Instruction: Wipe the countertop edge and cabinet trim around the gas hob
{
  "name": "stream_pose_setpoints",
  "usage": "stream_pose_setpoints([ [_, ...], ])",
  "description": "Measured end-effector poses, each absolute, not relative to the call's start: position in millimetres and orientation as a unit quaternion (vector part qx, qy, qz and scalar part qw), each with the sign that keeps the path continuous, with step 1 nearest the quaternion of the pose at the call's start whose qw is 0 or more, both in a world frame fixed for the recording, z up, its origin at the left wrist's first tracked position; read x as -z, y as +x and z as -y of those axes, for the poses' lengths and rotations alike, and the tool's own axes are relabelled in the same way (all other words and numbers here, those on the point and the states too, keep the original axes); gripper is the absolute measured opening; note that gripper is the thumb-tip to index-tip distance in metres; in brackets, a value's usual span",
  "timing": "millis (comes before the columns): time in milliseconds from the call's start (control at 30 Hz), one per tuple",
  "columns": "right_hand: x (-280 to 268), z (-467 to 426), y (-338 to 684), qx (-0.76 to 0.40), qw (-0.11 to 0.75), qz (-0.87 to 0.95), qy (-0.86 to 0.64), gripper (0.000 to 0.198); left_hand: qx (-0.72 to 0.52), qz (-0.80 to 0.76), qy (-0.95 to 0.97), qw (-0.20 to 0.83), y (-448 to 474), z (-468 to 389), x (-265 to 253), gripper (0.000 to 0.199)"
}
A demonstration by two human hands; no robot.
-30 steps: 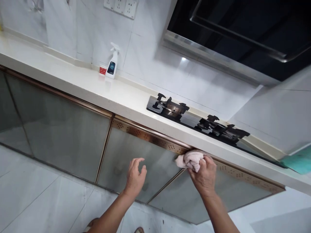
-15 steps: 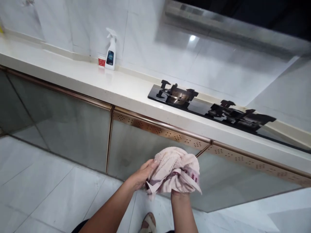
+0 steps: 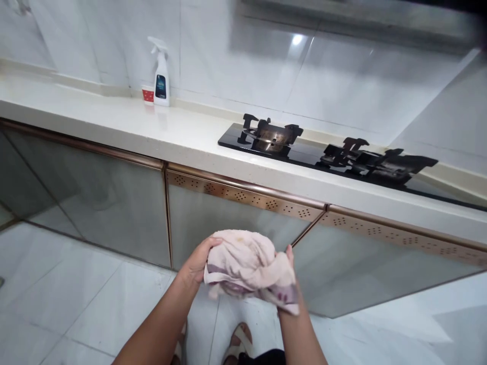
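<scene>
A bunched pale pink towel (image 3: 243, 258) with purple patterned ends is held between both hands, in front of the cabinet doors and below the counter. My left hand (image 3: 200, 258) grips its left side, thumb on top and the other fingers hidden beneath. At its right side is my right hand (image 3: 291, 268), mostly covered by the cloth, with a fingertip showing past the edge. Something under the towel, if anything, cannot be made out.
On the pale counter (image 3: 95, 114) a white spray bottle (image 3: 161, 81) stands beside a small red-and-white cup (image 3: 147, 95). A black gas stove (image 3: 312, 157) with two burners lies to the right, under a range hood (image 3: 361, 25). Cabinet doors (image 3: 117, 203) line the front.
The towel has moved a little left and been turned over or refolded. My right hand has shifted from beneath it to its right edge. The view has tilted slightly.
</scene>
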State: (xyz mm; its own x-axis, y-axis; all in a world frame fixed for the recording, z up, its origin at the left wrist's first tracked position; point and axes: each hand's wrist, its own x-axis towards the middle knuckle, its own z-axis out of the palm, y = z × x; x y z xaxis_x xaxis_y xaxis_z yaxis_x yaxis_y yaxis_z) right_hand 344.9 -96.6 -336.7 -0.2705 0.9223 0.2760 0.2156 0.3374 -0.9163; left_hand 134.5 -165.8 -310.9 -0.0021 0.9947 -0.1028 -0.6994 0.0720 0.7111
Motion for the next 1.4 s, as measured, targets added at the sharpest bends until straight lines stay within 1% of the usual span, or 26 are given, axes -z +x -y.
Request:
stream_pose_setpoints([
  [33, 336.0, 96.7, 339.5, -0.46, 0.438, 0.667, -0.391, 0.077, -0.634, -0.294, 0.226, 0.678, 132.3, 167.1, 309.4, 0.045],
  [67, 335.7, 96.9, 334.5, -0.53, 0.429, 0.636, -0.36, 0.085, -0.628, -0.285, 0.213, 0.692, 130.8, 168.3, 308.1, 0.047],
  [133, 336.0, 97.5, 327.4, -0.656, 0.396, 0.572, -0.293, 0.086, -0.616, -0.276, 0.193, 0.712, 129.5, 170.2, 305.6, 0.052],
  [167, 336.7, 97.9, 325.7, -0.694, 0.377, 0.552, -0.267, 0.084, -0.613, -0.274, 0.185, 0.717, 129.2, 171.1, 304.1, 0.054],
  [233, 338.6, 98.7, 325.7, -0.719, 0.353, 0.55, -0.237, 0.088, -0.616, -0.275, 0.178, 0.716, 128.2, 173.5, 299.7, 0.057],
  [333, 341.5, 100.4, 327.5, -0.72, 0.328, 0.577, -0.204, 0.099, -0.628, -0.287, 0.186, 0.699, 124.8, 177.9, 291.1, 0.059],
  [367, 342.4, 101.1, 327.0, -0.719, 0.318, 0.586, -0.196, 0.099, -0.63, -0.291, 0.19, 0.694, 123.3, 179.2, 288.6, 0.06],
  [433, 344.1, 102.4, 323.9, -0.726, 0.29, 0.589, -0.203, 0.09, -0.639, -0.296, 0.195, 0.682, 120.2, 180.4, 285.6, 0.059],
  [500, 345.2, 102.8, 319.4, -0.742, 0.274, 0.561, -0.243, 0.072, -0.652, -0.306, 0.201, 0.664, 116.7, 179.7, 285.8, 0.056],
  [567, 344.8, 101.5, 316.7, -0.748, 0.301, 0.513, -0.294, 0.061, -0.66, -0.334, 0.218, 0.637, 112.1, 177.4, 289.2, 0.051],
  [633, 342.7, 98.6, 317.4, -0.737, 0.372, 0.462, -0.324, 0.057, -0.668, -0.396, 0.249, 0.579, 105.9, 174.1, 295.1, 0.044],
  [667, 341.4, 96.8, 318.9, -0.727, 0.409, 0.441, -0.33, 0.056, -0.668, -0.446, 0.27, 0.531, 102.5, 172.4, 298.8, 0.038],
  [733, 339.6, 93.5, 322.6, -0.701, 0.458, 0.424, -0.344, 0.054, -0.646, -0.565, 0.327, 0.395, 95.9, 169.5, 306.6, 0.025],
  [833, 340.8, 89.9, 325.4, -0.636, 0.462, 0.479, -0.391, 0.05, -0.554, -0.685, 0.43, 0.196, 90.9, 167.7, 315.7, 0.025],
  [867, 342.1, 88.9, 325.2, -0.605, 0.459, 0.504, -0.411, 0.048, -0.531, -0.697, 0.457, 0.154, 90.9, 167.8, 317.3, 0.024],
  [933, 344.4, 86.8, 324.0, -0.53, 0.47, 0.539, -0.454, 0.043, -0.517, -0.696, 0.484, 0.117, 93.8, 168.5, 318.6, 0.023],
  [1000, 345.3, 85.0, 322.0, -0.455, 0.501, 0.549, -0.49, 0.039, -0.529, -0.688, 0.482, 0.121, 100.2, 168.6, 319.1, 0.024],
  [1067, 344.0, 85.4, 318.6, -0.407, 0.525, 0.549, -0.506, 0.038, -0.551, -0.679, 0.462, 0.147, 110.1, 167.3, 321.0, 0.026],
  [1100, 342.6, 87.1, 315.8, -0.398, 0.532, 0.549, -0.507, 0.038, -0.563, -0.675, 0.446, 0.168, 116.1, 165.9, 322.9, 0.028],
  [1167, 338.8, 94.3, 308.1, -0.405, 0.533, 0.554, -0.495, 0.039, -0.586, -0.658, 0.405, 0.244, 129.1, 162.4, 328.3, 0.034],
  [1233, 334.4, 105.1, 299.0, -0.434, 0.51, 0.59, -0.45, 0.042, -0.62, -0.606, 0.35, 0.356, 140.7, 159.2, 333.8, 0.044],
  [1300, 330.2, 115.9, 292.1, -0.474, 0.456, 0.664, -0.356, 0.045, -0.652, -0.527, 0.292, 0.46, 148.1, 158.0, 337.1, 0.053],
  [1367, 327.0, 122.6, 289.3, -0.521, 0.395, 0.715, -0.248, 0.039, -0.671, -0.458, 0.254, 0.525, 150.0, 159.7, 337.1, 0.055],
  [1400, 326.1, 123.5, 289.3, -0.553, 0.382, 0.708, -0.216, 0.034, -0.674, -0.434, 0.244, 0.546, 149.3, 161.3, 336.1, 0.056],
])
